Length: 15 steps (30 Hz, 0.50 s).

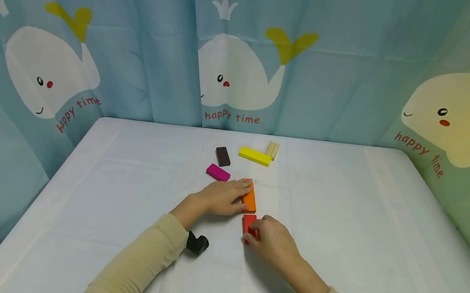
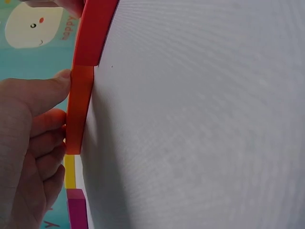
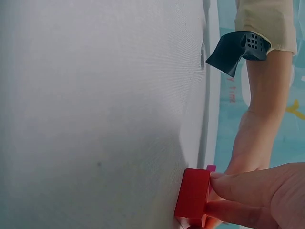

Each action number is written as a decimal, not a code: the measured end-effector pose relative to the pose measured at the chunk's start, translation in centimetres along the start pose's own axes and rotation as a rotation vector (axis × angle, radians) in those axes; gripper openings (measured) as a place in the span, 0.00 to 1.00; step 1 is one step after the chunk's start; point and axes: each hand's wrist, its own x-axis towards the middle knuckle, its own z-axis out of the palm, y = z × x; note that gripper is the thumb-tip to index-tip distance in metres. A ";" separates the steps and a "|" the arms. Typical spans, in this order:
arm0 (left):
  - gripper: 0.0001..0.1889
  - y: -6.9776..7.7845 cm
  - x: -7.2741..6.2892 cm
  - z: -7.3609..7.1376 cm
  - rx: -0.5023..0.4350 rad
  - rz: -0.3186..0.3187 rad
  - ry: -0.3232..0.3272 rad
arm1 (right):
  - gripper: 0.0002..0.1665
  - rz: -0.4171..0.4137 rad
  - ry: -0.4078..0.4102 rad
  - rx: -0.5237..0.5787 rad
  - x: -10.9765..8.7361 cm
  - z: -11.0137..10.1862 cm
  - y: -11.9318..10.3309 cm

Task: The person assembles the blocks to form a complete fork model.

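Observation:
My left hand [image 1: 222, 196] holds an orange block [image 1: 249, 200] lying on the table, its thumb near the close end and its fingers toward the far end. Just nearer to me, my right hand [image 1: 276, 244] pinches a red block [image 1: 248, 224] between thumb and fingers. The two blocks run almost in one line, end by end. In the left wrist view, the red block [image 2: 97, 33] overlaps the upper end of the orange block [image 2: 80, 114]. Part of the red block [image 3: 193, 193] is hidden behind the fingers in the right wrist view.
Beyond the left hand lie a magenta block [image 1: 217, 172] and a dark brown block [image 1: 223, 156]. Farther back, a yellow block [image 1: 254, 156] lies against a pale wooden block [image 1: 272, 150]. A white cloth covers the table [image 1: 345, 211]; whale-print curtains [image 1: 143, 22] surround it.

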 end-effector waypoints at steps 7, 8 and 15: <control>0.32 0.1 0.0 -0.3 -0.009 0.009 -0.008 | 0.10 0.014 -0.004 0.004 0.0 -0.1 -0.1; 0.32 0.1 0.0 -0.3 -0.015 0.010 -0.010 | 0.10 0.017 -0.006 0.008 -0.1 -0.1 -0.2; 0.31 0.1 -0.2 -0.4 -0.035 0.015 -0.013 | 0.10 0.025 -0.004 0.014 -0.2 0.1 -0.3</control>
